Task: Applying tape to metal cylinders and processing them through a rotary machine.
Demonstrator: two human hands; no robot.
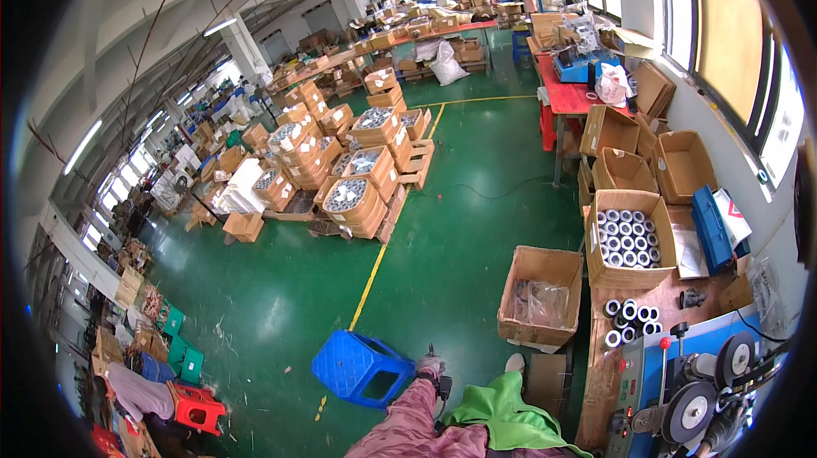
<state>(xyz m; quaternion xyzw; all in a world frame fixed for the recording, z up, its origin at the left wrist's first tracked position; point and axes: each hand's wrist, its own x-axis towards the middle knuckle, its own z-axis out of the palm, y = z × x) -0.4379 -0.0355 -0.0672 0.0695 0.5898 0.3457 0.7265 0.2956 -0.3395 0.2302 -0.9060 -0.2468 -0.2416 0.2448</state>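
Observation:
My left hand (431, 365), in a pale glove with a dark band at the wrist, hangs low beside the right edge of a tipped blue plastic stool (362, 368). A small dark tip shows past its fingers; contact with the stool is unclear. At the lower right, what looks like my right hand (725, 429), dark gloved, is close to the wheels of a blue bench machine (651, 381). Its fingers are mostly hidden there. Several black-and-white rings (630, 315) lie on the wooden bench behind the machine.
A carton of rings (628, 241) stands on the bench, with an open carton (539, 296) holding clear plastic left of it. Stacked cartons (356, 196) fill pallets across the green floor. A person (145, 392) sits at far left near a red stool (198, 409).

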